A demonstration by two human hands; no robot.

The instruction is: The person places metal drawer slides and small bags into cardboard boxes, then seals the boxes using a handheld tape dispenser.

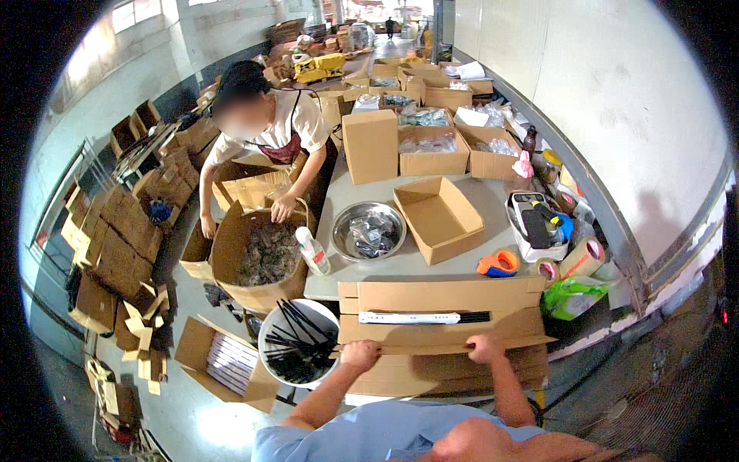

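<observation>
A flat cardboard carton blank (431, 295) lies open before me, its fold lines running left to right. On its middle panel rest a long white metal rail (408, 317) and, at the right end, black strips (475, 316). My left hand (360, 355) is closed on the near edge of the cardboard, toward its left end. Closed on that same edge, farther right, is my right hand (484, 349). More flat cardboard (450, 375) lies beneath, nearest my body.
Left stand a white bucket (277, 327) of black strips and a carton (202, 343) of white rails. Beyond are a metal bowl (341, 239) of bagged parts, a bottle (314, 254), an open box (431, 219) and a tape dispenser (499, 263). A co-worker (296, 127) reaches into a carton (231, 266).
</observation>
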